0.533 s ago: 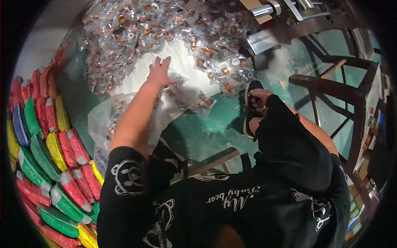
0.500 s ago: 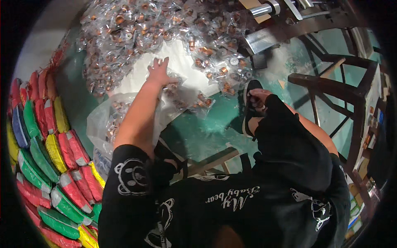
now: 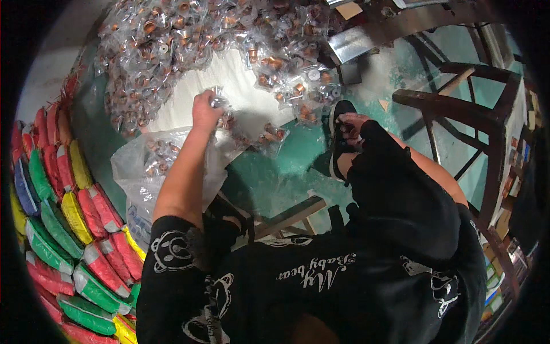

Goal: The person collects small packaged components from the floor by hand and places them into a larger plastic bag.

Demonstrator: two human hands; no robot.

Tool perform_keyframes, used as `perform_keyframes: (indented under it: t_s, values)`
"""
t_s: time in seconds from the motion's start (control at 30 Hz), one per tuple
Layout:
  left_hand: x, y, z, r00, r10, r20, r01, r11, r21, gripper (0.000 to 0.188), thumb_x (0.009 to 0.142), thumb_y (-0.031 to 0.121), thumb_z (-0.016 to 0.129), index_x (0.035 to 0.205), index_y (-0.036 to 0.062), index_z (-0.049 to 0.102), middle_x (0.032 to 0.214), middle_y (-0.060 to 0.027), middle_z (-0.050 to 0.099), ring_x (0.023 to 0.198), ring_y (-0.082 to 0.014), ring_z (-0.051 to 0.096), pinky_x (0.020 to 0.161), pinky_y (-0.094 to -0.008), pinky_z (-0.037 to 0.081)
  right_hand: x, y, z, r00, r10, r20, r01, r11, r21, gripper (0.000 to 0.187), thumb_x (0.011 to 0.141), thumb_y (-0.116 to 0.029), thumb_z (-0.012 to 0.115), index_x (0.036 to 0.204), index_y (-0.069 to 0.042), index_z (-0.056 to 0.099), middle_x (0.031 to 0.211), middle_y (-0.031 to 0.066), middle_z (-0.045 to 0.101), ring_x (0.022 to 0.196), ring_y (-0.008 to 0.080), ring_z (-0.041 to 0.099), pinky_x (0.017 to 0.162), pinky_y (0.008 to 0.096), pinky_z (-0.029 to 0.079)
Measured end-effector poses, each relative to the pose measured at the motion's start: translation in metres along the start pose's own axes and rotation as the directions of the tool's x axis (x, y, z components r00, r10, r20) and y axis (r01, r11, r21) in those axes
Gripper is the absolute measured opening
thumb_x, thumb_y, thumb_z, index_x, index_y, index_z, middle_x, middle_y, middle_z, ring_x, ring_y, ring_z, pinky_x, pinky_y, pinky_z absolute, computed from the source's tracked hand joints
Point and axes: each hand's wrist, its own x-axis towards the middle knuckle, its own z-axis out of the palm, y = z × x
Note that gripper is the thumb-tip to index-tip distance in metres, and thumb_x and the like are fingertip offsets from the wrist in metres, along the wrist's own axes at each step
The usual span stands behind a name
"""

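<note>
Fingers of the left hand [image 3: 206,113] are curled in, pinching a clear packet [image 3: 218,102] over a white sheet [image 3: 243,89]. More packets [image 3: 269,136] lie at the sheet's near edge, and a broad pile [image 3: 172,49] of them, with copper-coloured parts [image 3: 150,27] inside, spreads around its far side. A plastic bag [image 3: 127,166] with packets in it sits beside the left forearm [image 3: 183,172]. The right hand [image 3: 352,125] hangs by a shoe [image 3: 342,108], fingers bent; whether they hold anything I cannot tell. Coloured bundles [image 3: 54,218] are stacked at the left, and a wooden frame [image 3: 452,105] stands at right.
</note>
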Motion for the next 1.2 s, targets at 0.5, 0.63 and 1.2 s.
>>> perform_keyframes:
  t_s: [0.5,0.63,1.2]
  values:
    - [-0.109,-0.149,-0.132,0.492,-0.563,0.664,-0.118,0.713,0.691,0.05,0.068,0.011,0.068,0.118,0.0097,0.059,0.112,-0.0173,0.062,0.107,-0.0327,0.059,0.093,-0.0406,0.047,-0.002,-0.004,0.01,0.989,-0.001,-0.145,0.037,0.968,0.247,0.022,0.094,-0.032,0.054,0.096,-0.011,0.054,0.072,0.0003,0.051,0.061,0.0128,0.049,0.048,0.0242,0.037]
    - [-0.068,-0.116,-0.104,0.622,-0.393,0.678,-0.345,0.639,0.687,0.059,0.069,0.009,0.071,0.125,0.0133,0.053,0.121,-0.0147,0.057,0.116,-0.034,0.052,0.096,-0.0418,0.045,0.009,0.004,-0.008,0.982,-0.115,0.151,0.044,0.911,0.411,0.033,0.093,-0.03,0.056,0.117,-0.007,0.053,0.094,0.0005,0.059,0.079,0.0125,0.056,0.068,0.0229,0.046]
    - [-0.052,0.081,0.038,0.949,0.119,0.292,-0.173,0.971,0.167,0.072,0.057,0.002,0.072,0.123,0.0138,0.046,0.137,-0.0232,0.03,0.116,-0.045,0.038,0.099,-0.0488,0.037,-0.016,-0.042,0.019,0.952,-0.295,0.079,0.233,0.869,0.437,0.049,0.1,-0.035,0.034,0.139,-0.007,0.036,0.121,0.0107,0.051,0.111,0.0294,0.052,0.098,0.0446,0.043]
